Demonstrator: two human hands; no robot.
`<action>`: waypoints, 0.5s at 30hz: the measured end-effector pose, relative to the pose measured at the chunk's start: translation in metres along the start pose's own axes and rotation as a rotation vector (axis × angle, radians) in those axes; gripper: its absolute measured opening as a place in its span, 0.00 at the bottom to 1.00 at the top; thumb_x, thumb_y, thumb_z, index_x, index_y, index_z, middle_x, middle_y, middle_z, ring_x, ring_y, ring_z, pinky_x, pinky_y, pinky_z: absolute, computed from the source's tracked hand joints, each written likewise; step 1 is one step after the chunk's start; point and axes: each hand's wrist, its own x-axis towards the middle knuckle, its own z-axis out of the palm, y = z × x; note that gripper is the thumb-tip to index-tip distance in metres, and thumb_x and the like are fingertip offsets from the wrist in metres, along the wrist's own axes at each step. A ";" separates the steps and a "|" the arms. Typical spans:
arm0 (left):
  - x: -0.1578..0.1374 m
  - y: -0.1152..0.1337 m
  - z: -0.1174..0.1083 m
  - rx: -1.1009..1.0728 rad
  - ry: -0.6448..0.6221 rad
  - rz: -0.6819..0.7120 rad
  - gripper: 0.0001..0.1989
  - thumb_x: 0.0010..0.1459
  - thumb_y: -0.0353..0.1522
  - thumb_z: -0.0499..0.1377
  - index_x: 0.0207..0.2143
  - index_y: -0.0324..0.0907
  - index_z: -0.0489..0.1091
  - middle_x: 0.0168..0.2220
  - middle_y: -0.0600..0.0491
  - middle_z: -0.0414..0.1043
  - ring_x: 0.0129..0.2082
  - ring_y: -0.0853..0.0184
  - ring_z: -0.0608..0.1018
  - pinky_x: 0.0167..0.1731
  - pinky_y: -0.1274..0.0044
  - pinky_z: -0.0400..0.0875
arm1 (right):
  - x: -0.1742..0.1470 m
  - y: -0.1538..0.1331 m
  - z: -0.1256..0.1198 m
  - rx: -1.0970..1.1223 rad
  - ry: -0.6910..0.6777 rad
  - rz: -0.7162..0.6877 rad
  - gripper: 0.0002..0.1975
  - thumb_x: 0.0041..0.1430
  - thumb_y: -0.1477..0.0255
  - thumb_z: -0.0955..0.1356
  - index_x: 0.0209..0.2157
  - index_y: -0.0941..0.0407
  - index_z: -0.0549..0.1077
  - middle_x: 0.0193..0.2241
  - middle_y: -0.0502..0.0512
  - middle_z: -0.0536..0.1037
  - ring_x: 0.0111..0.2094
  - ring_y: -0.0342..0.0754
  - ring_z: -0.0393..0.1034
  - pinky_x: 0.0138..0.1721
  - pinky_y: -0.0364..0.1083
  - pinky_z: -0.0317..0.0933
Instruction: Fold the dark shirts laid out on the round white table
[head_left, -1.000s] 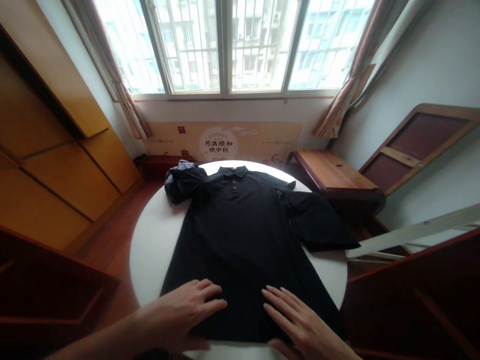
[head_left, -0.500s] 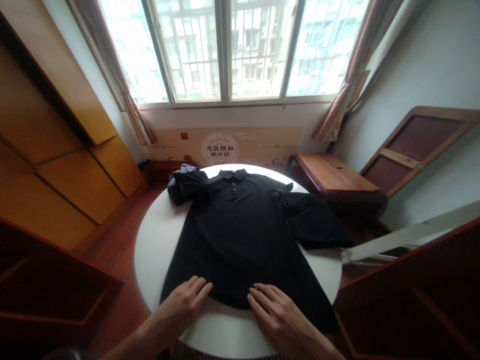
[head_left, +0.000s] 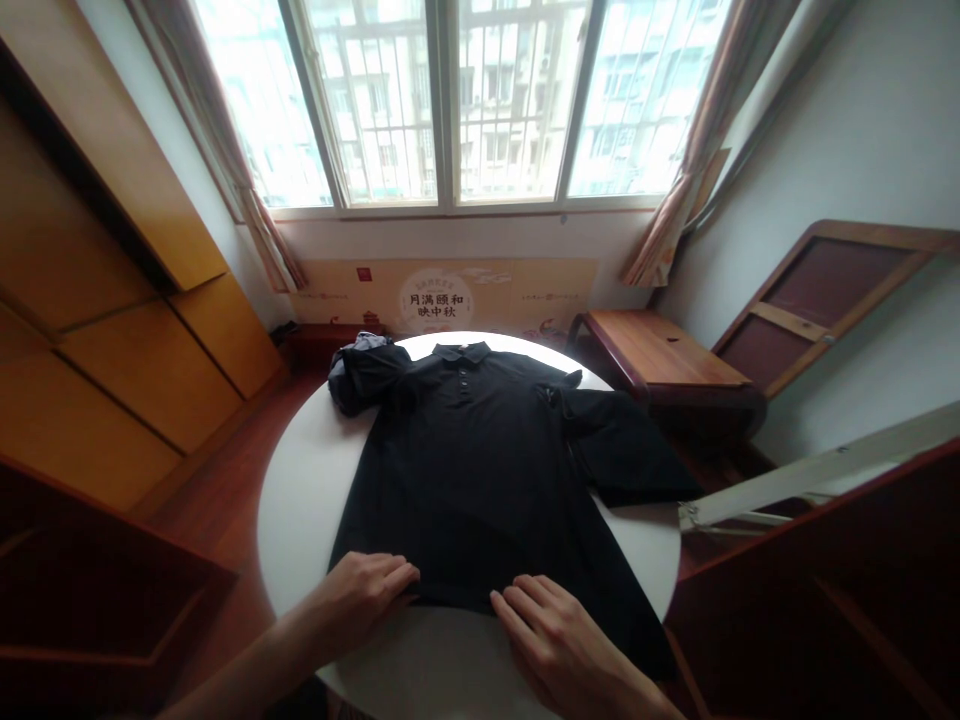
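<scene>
A black polo shirt [head_left: 480, 480] lies spread front side up on a round white table [head_left: 296, 500], its collar at the far edge and its hem toward me. My left hand [head_left: 367, 590] is closed on the hem, left of the middle, fingers pressed together. On the right part of the hem, my right hand [head_left: 551, 630] has its fingers bent over the cloth; its thumb is hidden underneath. Between the two hands the hem runs nearly straight. The shirt's right lower corner spreads past my right hand to the table's edge.
A bunched dark and grey garment [head_left: 360, 370] lies at the table's far left. Folded black cloth [head_left: 626, 440] sits beside the shirt on the right, reaching over the edge. Beyond stand a low wooden table [head_left: 660, 345] and a leaning wooden panel [head_left: 817, 300].
The hem between my hands has gone from sagging to nearly straight. My left hand has shifted slightly left, and the shirt's left lower edge has drawn inward. The view has moved a little.
</scene>
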 end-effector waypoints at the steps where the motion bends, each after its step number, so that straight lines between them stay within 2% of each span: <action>1: -0.002 -0.002 0.000 -0.003 0.014 -0.006 0.08 0.65 0.24 0.51 0.43 0.43 0.67 0.35 0.53 0.73 0.33 0.65 0.77 0.31 0.76 0.68 | 0.000 0.001 0.000 -0.001 -0.005 0.000 0.20 0.56 0.81 0.65 0.51 0.62 0.70 0.37 0.57 0.76 0.37 0.51 0.68 0.39 0.50 0.64; 5: -0.012 -0.010 -0.001 -0.017 0.032 -0.031 0.24 0.51 0.16 0.51 0.47 0.46 0.65 0.39 0.52 0.72 0.38 0.64 0.76 0.35 0.77 0.69 | -0.004 0.006 0.000 0.011 -0.019 0.042 0.16 0.54 0.83 0.65 0.45 0.59 0.70 0.34 0.53 0.75 0.33 0.49 0.67 0.34 0.48 0.61; 8: -0.025 -0.016 -0.005 -0.069 0.055 -0.060 0.30 0.41 0.14 0.49 0.46 0.46 0.65 0.40 0.52 0.71 0.38 0.64 0.75 0.37 0.77 0.70 | -0.009 0.010 0.000 0.039 -0.016 0.062 0.12 0.52 0.84 0.65 0.38 0.56 0.69 0.32 0.52 0.73 0.31 0.48 0.66 0.32 0.47 0.59; 12: -0.039 -0.019 -0.016 -0.123 0.058 -0.170 0.28 0.41 0.14 0.48 0.43 0.46 0.65 0.37 0.54 0.71 0.35 0.66 0.75 0.35 0.79 0.68 | -0.015 0.016 -0.005 0.017 0.027 0.062 0.12 0.54 0.85 0.63 0.38 0.57 0.68 0.31 0.53 0.73 0.30 0.48 0.66 0.30 0.46 0.57; 15: -0.045 -0.020 -0.025 -0.174 -0.014 -0.293 0.28 0.42 0.14 0.47 0.43 0.46 0.67 0.37 0.55 0.72 0.36 0.67 0.76 0.37 0.80 0.68 | -0.018 0.023 -0.014 -0.006 0.082 0.034 0.14 0.57 0.86 0.60 0.41 0.58 0.69 0.30 0.54 0.74 0.29 0.48 0.67 0.30 0.47 0.58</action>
